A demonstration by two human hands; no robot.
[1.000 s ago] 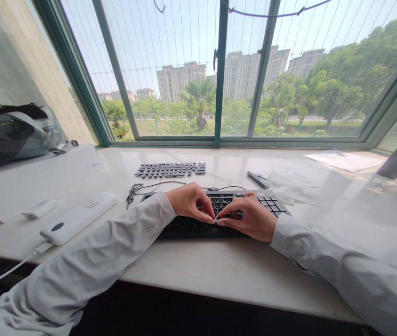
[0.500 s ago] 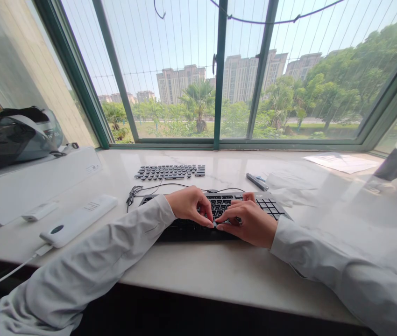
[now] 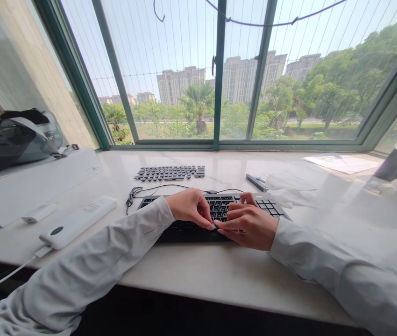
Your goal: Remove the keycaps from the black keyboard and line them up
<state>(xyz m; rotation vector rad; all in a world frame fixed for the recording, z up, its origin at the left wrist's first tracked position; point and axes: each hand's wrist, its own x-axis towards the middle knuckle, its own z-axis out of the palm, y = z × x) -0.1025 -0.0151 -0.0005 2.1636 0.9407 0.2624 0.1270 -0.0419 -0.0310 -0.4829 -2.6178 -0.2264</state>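
Observation:
A black keyboard point(image 3: 191, 237) lies before me, with bare key sockets in its main block and flat caps on the number pad. My left hand point(image 3: 193, 207) is over its middle, thumb and forefinger pinched together. From the right, my right hand point(image 3: 249, 221) meets it, also pinching, its other fingers curled above the keys. Between the fingertips of both hands is a small dark keycap point(image 3: 215, 226), mostly covered by them. Loose black keycaps point(image 3: 170, 172) lie in keyboard-like rows on the counter behind the keyboard.
A coiled black cable point(image 3: 133, 195) lies behind the keyboard. A dark pen-like tool point(image 3: 256, 182) and clear plastic wrap point(image 3: 296, 189) lie to the right, with paper point(image 3: 342, 163) farther back. At left are a white power bank point(image 3: 79, 221), a white box point(image 3: 37, 186) and a dark bag point(image 3: 16, 137).
My right hand's fingers have shifted slightly, with the fingertips of both hands closer together over the same spot. The keyboard and the loose keycaps stay where they were.

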